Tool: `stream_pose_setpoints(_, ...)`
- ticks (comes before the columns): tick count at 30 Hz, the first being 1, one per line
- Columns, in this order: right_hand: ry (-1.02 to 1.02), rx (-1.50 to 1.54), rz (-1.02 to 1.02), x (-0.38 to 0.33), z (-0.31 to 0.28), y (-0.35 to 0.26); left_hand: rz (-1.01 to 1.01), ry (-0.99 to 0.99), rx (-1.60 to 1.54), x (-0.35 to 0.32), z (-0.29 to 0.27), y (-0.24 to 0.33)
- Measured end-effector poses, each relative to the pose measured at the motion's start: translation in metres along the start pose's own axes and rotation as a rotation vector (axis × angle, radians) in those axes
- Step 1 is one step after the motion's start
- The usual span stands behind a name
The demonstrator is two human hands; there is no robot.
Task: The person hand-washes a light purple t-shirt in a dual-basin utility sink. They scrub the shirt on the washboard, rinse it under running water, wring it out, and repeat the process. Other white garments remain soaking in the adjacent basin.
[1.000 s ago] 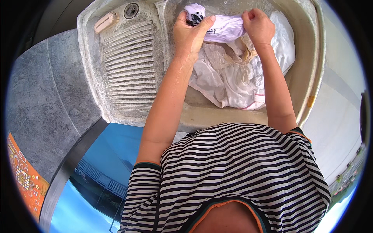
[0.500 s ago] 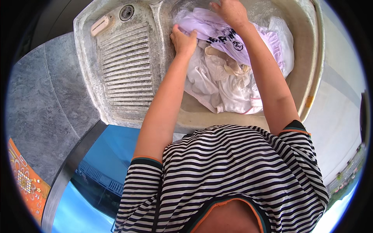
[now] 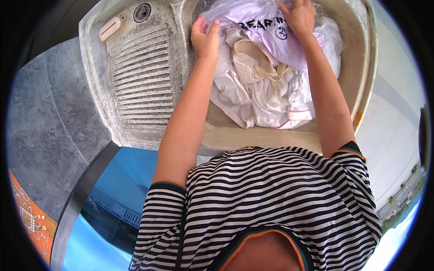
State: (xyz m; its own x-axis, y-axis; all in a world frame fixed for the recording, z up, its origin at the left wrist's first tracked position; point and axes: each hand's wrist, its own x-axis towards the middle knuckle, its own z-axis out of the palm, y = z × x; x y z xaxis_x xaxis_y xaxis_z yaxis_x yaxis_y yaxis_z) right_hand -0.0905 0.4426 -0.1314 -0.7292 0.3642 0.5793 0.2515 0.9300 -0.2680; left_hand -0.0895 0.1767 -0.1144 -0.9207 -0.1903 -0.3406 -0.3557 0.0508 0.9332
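Observation:
A wet lilac garment with black lettering lies spread across the upper part of a washing basin. My left hand is at its left edge, fingers curled on the cloth and thumb raised. On the right side, my right hand rests on the garment above the lettering, fingers spread, tips near the picture's upper edge. Below it lies a bundle of white, satiny cloth with pink trim. A cream-coloured piece with straps sits on top of that bundle.
Left of the hollow is a ribbed washboard, part of the same basin. A pale brush lies beside the round drain at its top. A grey countertop borders the basin, with an orange patterned item at lower left.
My right hand has come down from the upper edge onto the lilac garment and shifted right. The garment is spread wider, showing more lettering. My left hand has moved slightly left and up.

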Motion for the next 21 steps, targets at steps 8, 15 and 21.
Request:
stream_pose_setpoints(8, -0.570, 1.017, -0.276, -0.024, -0.165, -0.217, -0.606, -0.529, -0.811, -0.039, -0.017, 0.081)
stream_pose_setpoints(15, -0.437, 0.678, -0.105, -0.009, -0.070, -0.193, -0.657, -0.326, -0.746, -0.051, 0.006, 0.060)
stream_pose_setpoints(21, -0.542, 0.280, -0.083, 0.016, 0.002, -0.027, -0.418, -0.130, -0.367, -0.037, 0.003, 0.070)
